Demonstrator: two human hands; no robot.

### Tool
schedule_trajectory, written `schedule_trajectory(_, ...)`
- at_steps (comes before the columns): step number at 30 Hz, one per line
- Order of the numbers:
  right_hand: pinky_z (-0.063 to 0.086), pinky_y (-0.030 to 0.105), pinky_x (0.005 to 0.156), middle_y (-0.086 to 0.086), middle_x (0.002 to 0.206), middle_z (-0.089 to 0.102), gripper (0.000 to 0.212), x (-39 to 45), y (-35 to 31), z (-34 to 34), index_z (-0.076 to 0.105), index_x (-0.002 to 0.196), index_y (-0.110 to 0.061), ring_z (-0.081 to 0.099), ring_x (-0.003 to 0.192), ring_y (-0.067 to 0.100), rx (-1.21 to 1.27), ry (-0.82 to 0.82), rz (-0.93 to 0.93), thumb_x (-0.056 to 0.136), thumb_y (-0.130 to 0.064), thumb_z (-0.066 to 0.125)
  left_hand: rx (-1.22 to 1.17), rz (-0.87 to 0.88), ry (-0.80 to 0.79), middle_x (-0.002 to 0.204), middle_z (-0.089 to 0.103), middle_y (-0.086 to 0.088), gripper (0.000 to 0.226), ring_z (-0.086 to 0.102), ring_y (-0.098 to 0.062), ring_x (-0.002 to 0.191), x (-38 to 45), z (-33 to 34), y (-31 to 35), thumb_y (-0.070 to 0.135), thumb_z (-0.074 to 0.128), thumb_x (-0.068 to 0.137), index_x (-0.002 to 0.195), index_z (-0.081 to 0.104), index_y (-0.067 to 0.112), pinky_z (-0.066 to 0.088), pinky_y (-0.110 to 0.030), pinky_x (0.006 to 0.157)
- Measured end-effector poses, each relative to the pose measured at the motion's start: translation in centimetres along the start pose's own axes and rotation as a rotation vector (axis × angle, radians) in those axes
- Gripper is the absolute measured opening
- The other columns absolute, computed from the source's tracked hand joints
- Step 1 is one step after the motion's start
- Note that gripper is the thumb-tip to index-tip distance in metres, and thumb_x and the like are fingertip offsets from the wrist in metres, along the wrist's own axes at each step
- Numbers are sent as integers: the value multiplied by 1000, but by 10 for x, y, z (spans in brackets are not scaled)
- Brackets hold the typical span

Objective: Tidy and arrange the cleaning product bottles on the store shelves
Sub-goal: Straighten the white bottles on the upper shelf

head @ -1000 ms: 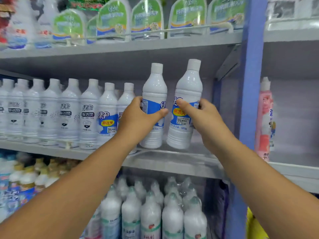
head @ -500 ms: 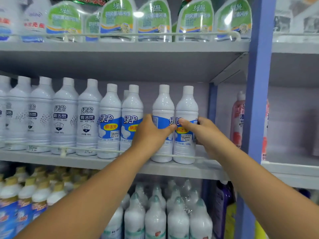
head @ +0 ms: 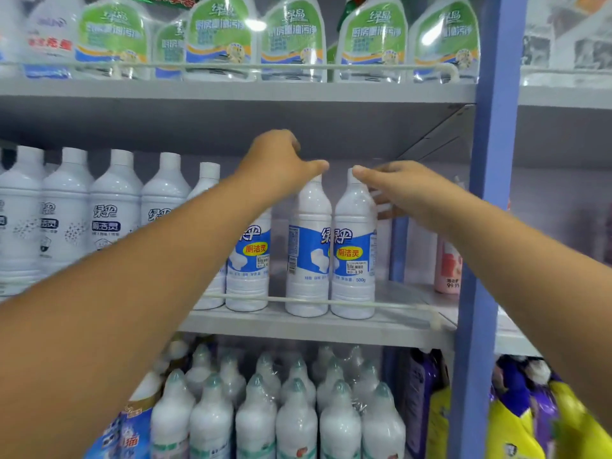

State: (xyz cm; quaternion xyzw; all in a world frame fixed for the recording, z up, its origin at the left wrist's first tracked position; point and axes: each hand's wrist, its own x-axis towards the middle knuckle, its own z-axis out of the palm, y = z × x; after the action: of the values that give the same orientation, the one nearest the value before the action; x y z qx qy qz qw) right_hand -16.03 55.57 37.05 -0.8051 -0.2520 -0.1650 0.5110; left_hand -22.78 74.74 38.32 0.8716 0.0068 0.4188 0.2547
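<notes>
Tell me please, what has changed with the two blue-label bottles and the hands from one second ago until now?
The two blue-label bottles, the left one and the right one, came down from the air onto the middle shelf, upright and side by side. The left hand and right hand let go of the bodies and rose to the caps. The white bottles on the left stayed as they were.

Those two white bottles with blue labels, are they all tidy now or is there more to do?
Mostly done: the two blue-label bottles stand upright side by side behind the shelf rail. In hand: the left hand and right hand are up at their caps. Left: a gap beside the next bottle, and one label faces sideways.
</notes>
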Motion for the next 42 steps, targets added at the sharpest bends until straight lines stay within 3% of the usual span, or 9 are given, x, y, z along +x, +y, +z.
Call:
schedule_trajectory(3,65,36,69,7,104,70,37,5,-10,5,68,109,-12,71,90,22,-93,-16,14,91,-44,73,45,-35,-191,99,77,-9,55,75,-24,90,19,2,3,54,75,86,111,74,5,60,-38,89)
schedule_trajectory(5,63,33,63,8,104,70,35,9,-11,10,69,110,-8,70,87,21,-151,-13,25,92,-37,73,55,-24,-218,90,78,-13,46,77,-26,81,27,7,2,45,78,87,103,74,3,62,-42,87)
schedule_trajectory(11,64,44,77,11,109,69,41,20,-10,18,65,119,-6,71,92,26,-146,-3,49,92,-35,74,116,-2,-242,87,77,-12,32,77,-27,77,35,1,1,34,77,91,98,72,3,62,-39,83)
schedule_trajectory(14,64,45,77,12,111,70,42,24,-9,22,64,122,-6,71,95,28,-106,-37,51,92,-33,74,158,-9,-279,76,75,-8,33,74,-23,68,39,-7,-9,34,74,93,100,73,3,59,-33,71)
schedule_trajectory(18,64,41,75,10,108,71,39,28,-7,27,63,122,-6,72,93,25,-86,-63,37,94,-32,72,195,19,-332,92,79,-11,37,76,-28,91,41,-12,-17,37,68,96,108,75,2,59,-36,84)
schedule_trajectory(21,63,44,83,9,112,71,44,31,-6,31,61,129,-6,72,97,25,-69,-86,35,95,-32,70,218,37,-341,101,78,-13,40,75,-31,92,41,-11,-19,38,65,97,112,74,3,58,-44,94)
schedule_trajectory(32,60,44,90,11,115,71,32,37,-1,30,62,125,-7,70,105,26,-11,-187,10,99,-27,64,217,18,-353,109,74,-11,31,71,-32,102,43,-6,-25,37,61,100,113,72,11,57,-48,97)
schedule_trajectory(37,61,35,82,4,112,71,24,36,-1,28,59,121,-15,70,103,20,-29,-224,17,101,-28,60,84,-21,-404,109,73,-5,26,73,-22,98,45,-7,-27,28,58,103,122,67,11,59,-39,94)
schedule_trajectory(42,62,38,81,2,115,71,26,35,1,28,58,125,-18,69,106,19,-33,-221,23,102,-31,59,-60,-59,-449,115,70,-3,31,71,-16,98,45,-8,-30,20,56,105,135,60,14,58,-27,81)
